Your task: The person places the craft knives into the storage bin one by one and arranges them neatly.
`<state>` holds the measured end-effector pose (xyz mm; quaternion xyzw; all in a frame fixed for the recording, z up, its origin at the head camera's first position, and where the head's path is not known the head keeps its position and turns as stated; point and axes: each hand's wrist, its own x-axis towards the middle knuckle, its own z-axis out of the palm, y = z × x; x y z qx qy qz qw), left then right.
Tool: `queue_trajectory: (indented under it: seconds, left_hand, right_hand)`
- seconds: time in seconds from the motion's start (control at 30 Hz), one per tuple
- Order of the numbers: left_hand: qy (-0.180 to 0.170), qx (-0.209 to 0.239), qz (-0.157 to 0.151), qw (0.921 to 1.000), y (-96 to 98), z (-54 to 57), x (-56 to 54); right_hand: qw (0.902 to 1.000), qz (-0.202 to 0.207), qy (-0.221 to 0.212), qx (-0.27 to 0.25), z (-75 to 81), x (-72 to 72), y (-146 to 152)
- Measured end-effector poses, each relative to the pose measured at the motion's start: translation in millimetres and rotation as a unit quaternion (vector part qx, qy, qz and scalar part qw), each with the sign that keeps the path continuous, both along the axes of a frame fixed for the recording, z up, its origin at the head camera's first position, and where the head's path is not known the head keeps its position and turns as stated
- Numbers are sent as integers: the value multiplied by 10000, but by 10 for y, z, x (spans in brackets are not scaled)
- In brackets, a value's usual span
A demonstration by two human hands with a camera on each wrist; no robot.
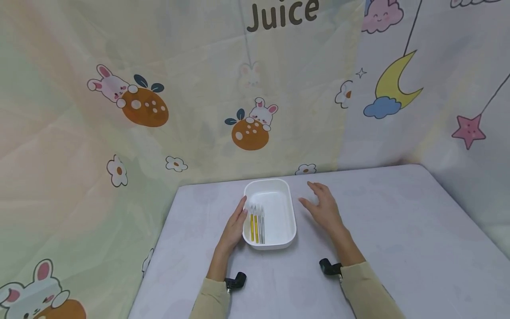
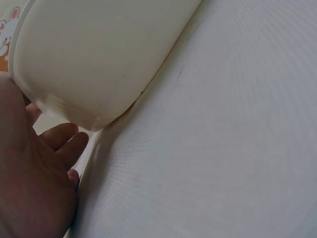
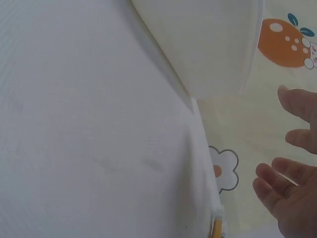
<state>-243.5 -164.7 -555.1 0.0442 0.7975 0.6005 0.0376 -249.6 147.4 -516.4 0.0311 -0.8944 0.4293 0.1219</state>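
Observation:
A white rectangular tray (image 1: 279, 212) with raised walls stands on the table, its long side running away from me. Along its left side lie several small forks (image 1: 256, 226), some with yellow handles and some with silver ones, tines pointing to the far end. My left hand (image 1: 232, 230) is against the tray's left wall, thumb up at the rim; the left wrist view shows its loosely extended fingers (image 2: 59, 136) beside the wall. To the tray's right, my right hand (image 1: 326, 210) stands apart from it, fingers spread and nothing in them.
A pale cloth covers the table (image 1: 398, 230). Behind it hangs a printed curtain (image 1: 199, 133) with rabbits, oranges and flowers, meeting the table's back edge. A small yellow-orange piece (image 3: 217, 228) shows at the bottom of the right wrist view.

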Motion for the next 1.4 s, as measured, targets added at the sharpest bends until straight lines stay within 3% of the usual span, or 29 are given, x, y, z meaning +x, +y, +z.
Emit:
queue_trajectory:
  seconds: [0.8, 1.4]
  left_hand:
    - [57, 37, -61, 10000, -7, 26, 12]
    - [0, 80, -85, 9999, -18, -16, -7]
  right_hand:
    - [9988, -38, -478, 69, -23, 14, 189]
    - [9959, -203, -844, 235, -28, 3, 353]
